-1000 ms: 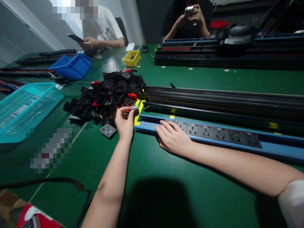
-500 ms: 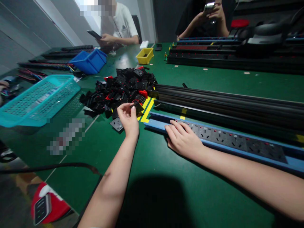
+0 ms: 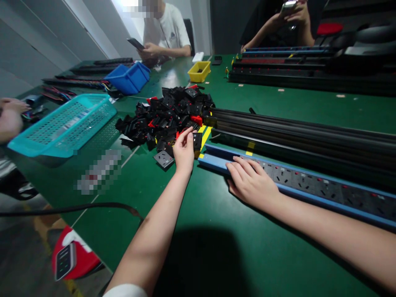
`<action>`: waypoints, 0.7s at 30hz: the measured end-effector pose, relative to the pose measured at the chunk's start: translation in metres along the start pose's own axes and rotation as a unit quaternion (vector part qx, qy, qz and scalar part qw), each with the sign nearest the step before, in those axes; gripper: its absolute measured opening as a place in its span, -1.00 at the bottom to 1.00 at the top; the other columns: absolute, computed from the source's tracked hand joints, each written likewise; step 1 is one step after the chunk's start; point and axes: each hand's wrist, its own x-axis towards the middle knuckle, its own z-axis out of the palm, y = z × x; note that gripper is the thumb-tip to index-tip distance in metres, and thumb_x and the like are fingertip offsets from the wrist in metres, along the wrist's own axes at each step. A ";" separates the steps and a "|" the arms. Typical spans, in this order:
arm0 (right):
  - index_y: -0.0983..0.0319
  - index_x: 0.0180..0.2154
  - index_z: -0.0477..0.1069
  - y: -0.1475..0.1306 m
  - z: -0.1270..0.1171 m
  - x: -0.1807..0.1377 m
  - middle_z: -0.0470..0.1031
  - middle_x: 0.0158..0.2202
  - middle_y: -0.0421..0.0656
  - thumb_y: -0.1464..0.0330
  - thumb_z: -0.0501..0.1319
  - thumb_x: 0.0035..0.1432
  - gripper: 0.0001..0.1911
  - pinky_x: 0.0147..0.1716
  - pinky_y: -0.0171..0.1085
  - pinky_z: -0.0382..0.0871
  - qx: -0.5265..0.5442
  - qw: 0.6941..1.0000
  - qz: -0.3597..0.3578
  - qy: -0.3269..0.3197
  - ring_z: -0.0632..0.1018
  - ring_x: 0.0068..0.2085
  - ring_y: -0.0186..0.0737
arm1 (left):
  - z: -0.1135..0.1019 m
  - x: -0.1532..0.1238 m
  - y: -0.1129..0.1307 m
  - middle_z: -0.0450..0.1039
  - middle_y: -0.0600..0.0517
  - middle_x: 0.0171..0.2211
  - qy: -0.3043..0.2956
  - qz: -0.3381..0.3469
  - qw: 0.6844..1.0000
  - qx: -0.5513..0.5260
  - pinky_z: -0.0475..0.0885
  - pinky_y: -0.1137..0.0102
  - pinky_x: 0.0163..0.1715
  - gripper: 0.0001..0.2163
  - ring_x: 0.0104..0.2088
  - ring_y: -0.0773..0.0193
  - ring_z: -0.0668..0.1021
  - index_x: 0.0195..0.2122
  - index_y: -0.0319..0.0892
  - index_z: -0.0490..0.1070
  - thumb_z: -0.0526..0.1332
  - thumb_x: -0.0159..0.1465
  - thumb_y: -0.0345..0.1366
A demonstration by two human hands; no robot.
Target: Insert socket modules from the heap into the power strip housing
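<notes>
My left hand (image 3: 185,153) pinches a black socket module (image 3: 197,141) between thumb and fingers, close to the near side of the module pile (image 3: 173,109). Another socket module (image 3: 163,159) lies face up on the table, just left of that hand. My right hand (image 3: 255,181) is wrapped over a long blue rail (image 3: 213,161), its fingers across the channel and its thumb by the near wall. Right of these fingers, a row of black socket modules (image 3: 305,181) with small red parts sits in the rail. My fingers hide part of the channel.
Black rails (image 3: 278,128) lie behind the blue one. Left are a turquoise basket (image 3: 62,123), a blue bin (image 3: 128,78) and a black cable (image 3: 102,204). A yellow bin (image 3: 199,72) stands farther back. Two people holding phones sit across the table; another person's hand (image 3: 12,117) shows far left.
My left hand has moved slightly right, and the module in it now shows more clearly beside the fingers. My right hand stays on the rail. The view has swung left.
</notes>
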 end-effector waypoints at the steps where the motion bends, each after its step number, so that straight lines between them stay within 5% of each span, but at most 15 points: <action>1: 0.46 0.07 0.43 0.000 0.000 0.000 0.60 -0.06 0.08 0.34 0.15 0.31 -0.61 0.07 -0.08 0.24 0.001 1.000 0.001 -0.001 0.50 0.11 0.05 | 0.000 0.001 -0.002 0.62 -0.09 -0.06 0.001 -0.017 1.000 -0.006 0.50 0.19 0.09 -0.64 -0.02 0.15 0.64 0.02 -0.15 0.50 0.21 0.34 -0.03; 11: 0.46 0.09 0.43 -0.001 -0.001 0.000 0.59 -0.03 0.06 0.34 0.14 0.32 -0.60 0.10 -0.09 0.23 -0.002 1.000 0.004 -0.007 0.49 0.13 0.03 | -0.005 0.002 -0.004 0.55 0.01 -0.38 -0.004 -0.035 0.999 0.023 0.41 0.41 -0.28 -0.54 -0.36 0.29 0.53 -0.40 -0.18 0.54 0.02 0.39 0.03; 21: 0.47 0.10 0.42 0.000 -0.001 -0.001 0.59 -0.03 0.08 0.33 0.14 0.33 -0.59 0.10 -0.10 0.22 -0.003 1.000 0.000 -0.013 0.48 0.13 0.03 | -0.007 0.001 -0.004 0.51 0.02 -0.42 -0.057 -0.037 0.997 0.024 0.38 0.41 -0.26 -0.62 -0.36 0.27 0.51 -0.45 -0.16 0.48 0.00 0.35 -0.10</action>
